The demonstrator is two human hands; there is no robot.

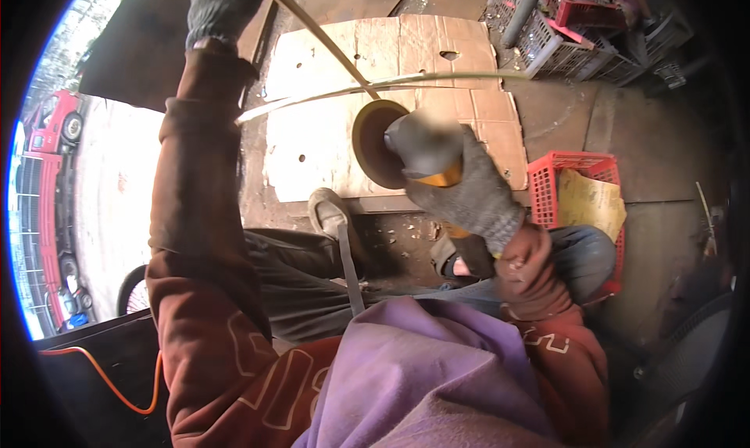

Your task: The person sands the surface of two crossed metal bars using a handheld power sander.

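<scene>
My right hand [469,186], in a grey knit glove, is wrapped round an angle grinder [428,147] with a grey and yellow body, part of it blurred. Its round disc [373,147] faces left over the cardboard. At the top edge my left hand [225,10], gloved too, is closed at the upper end of a long thin strip [320,34]; its fingers are partly cut off by the frame. That strip slants down to the disc's upper rim. A second, paler strip [305,99] lies across the cardboard, crossing beneath the first.
Flattened cardboard [453,49] covers the floor ahead. A red plastic basket [551,194] with a yellowish sheet stands right, beside my knee. Filled crates [562,49] sit far right. An orange cable [117,385] hangs lower left. A red truck [47,159] is outside, left.
</scene>
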